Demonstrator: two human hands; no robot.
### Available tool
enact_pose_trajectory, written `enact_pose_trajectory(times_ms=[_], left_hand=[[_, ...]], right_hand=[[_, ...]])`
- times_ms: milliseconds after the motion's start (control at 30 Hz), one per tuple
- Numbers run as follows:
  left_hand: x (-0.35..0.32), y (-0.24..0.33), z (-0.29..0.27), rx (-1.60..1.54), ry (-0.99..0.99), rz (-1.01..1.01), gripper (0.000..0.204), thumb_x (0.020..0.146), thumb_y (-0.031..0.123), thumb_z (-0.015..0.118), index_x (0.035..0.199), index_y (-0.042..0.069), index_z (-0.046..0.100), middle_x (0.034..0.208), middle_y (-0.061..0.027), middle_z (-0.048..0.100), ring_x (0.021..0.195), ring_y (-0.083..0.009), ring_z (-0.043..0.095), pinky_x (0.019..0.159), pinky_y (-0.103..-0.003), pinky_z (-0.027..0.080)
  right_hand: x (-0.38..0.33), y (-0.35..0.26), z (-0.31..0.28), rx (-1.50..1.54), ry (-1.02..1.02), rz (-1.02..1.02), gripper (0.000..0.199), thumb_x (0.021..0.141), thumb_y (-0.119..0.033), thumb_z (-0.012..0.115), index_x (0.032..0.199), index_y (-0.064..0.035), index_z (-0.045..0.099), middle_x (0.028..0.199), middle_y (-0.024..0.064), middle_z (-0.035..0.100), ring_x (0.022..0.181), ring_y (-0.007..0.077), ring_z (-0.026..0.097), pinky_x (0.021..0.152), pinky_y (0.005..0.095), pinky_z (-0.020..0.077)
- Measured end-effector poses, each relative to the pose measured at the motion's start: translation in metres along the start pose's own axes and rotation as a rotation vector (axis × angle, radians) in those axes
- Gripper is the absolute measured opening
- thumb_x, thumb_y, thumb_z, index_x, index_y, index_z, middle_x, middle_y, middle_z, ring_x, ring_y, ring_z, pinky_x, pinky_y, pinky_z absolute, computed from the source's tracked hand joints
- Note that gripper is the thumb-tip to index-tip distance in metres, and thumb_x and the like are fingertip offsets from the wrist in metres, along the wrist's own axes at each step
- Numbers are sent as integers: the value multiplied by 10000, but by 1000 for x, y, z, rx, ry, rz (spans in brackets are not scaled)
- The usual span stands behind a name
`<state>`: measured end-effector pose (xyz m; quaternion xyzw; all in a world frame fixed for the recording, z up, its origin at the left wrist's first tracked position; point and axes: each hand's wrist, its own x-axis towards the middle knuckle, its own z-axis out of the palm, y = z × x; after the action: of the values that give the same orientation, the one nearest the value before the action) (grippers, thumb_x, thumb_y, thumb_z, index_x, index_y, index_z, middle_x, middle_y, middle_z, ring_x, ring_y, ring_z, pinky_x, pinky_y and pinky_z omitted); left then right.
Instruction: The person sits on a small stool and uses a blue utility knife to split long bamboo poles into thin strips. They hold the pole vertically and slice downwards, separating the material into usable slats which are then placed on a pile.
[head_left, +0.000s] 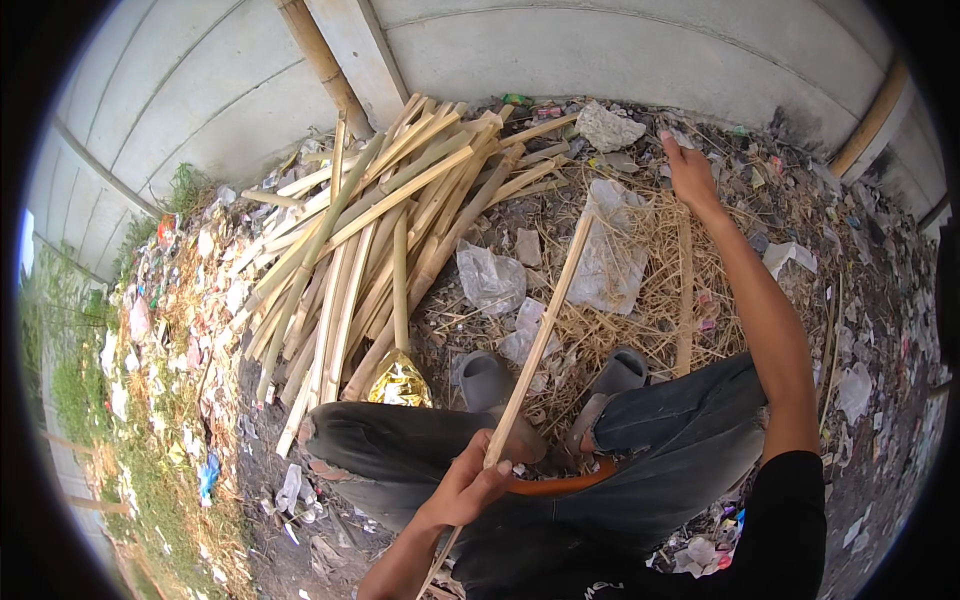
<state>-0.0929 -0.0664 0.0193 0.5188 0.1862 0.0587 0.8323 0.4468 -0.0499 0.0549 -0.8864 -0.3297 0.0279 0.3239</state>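
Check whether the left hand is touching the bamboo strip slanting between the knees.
Touching: the head view shows the left hand closed around the bamboo strip.

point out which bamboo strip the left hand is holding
The pale strip slanting up past the grey shoes, gripped in the left hand; the strips in the pile lie unheld.

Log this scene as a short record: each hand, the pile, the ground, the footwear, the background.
Left hand: closed on a pale bamboo strip that slants up past the knees
Right hand: stretched out ahead, by the far end of a second strip; grip unclear
Pile: split bamboo pieces, heaped left of centre; gold foil at its near end
Ground: dry straw, clear plastic sheet, scattered litter
Footwear: grey shoes
Background: pale panelled wall
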Motion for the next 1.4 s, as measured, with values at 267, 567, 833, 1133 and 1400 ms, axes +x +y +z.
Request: enact_pose_trajectory(times_ms=[267,567,833,1133,1400], left_hand=[[48,9,-31,181,285,31,485,1126,392,405,1462,50,474,788,-12,547,479,-36,396,427,-195,322],[68,10,-25,425,385,149,336,1123,337,447,1238,36,539,715,43,454,562,-41,406,497,-209,347],[51,24,-12,684,348,-13,311,1097,254,463,1234,-8,559,737,-133,619,651,-211,598,638,-387,485],[20,3,-23,403,310,-7,288,1117,273,449,1226,24,545,702,76,438,586,-11,406,538,-204,348],[67,34,-22,554,351,84,303,1091,254,482,1217,-6,576,762,-42,585,676,-124,561,631,-307,461]], right_hand=[[-149,-112,14,137,-362,-527,649,1038,-566,492,792,15,643,624,197,606,601,412,617,593,498,469],[-243,-140,40,-19,-704,-671,584,1021,-544,520,896,-3,705,693,239,680,683,439,698,641,532,556],[-140,-109,45,-39,-364,-399,664,1050,-551,461,814,32,673,679,249,653,698,462,669,666,544,527],[-50,-46,-12,109,45,-234,718,1055,-593,443,804,53,631,630,202,564,634,374,568,678,492,444],[-205,-132,27,28,-682,-524,611,1033,-549,496,853,-1,697,722,246,674,762,462,684,691,544,529]])
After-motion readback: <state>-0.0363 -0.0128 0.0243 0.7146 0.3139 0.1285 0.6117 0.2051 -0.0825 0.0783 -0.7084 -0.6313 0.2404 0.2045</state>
